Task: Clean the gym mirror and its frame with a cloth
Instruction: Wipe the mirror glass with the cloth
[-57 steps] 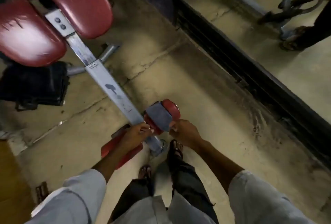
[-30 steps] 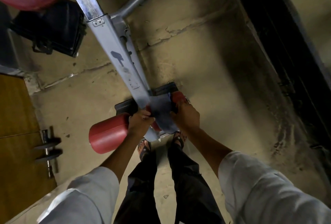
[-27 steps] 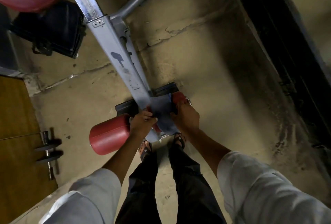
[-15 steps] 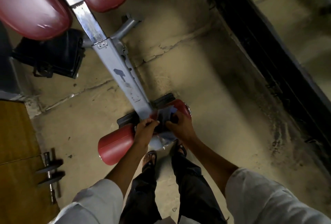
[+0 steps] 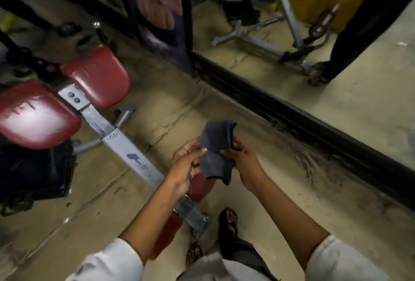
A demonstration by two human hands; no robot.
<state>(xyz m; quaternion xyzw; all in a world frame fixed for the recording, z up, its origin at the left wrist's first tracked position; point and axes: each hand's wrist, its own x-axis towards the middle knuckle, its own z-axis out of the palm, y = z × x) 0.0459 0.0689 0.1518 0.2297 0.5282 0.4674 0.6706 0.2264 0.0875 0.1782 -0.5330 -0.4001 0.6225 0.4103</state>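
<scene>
Cloth pinched between left hand, right hand; mirror top cut off

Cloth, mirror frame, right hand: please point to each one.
cloth (image 5: 215, 152): head view, middle of the grey fabric.
mirror frame (image 5: 292, 116): head view, black bottom rail.
right hand (image 5: 246, 162): head view, middle of the hand.

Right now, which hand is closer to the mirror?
Right. The right hand holds the cloth on the side facing the mirror; the left hand holds the other side, by the bench. Neither touches the mirror.
</scene>
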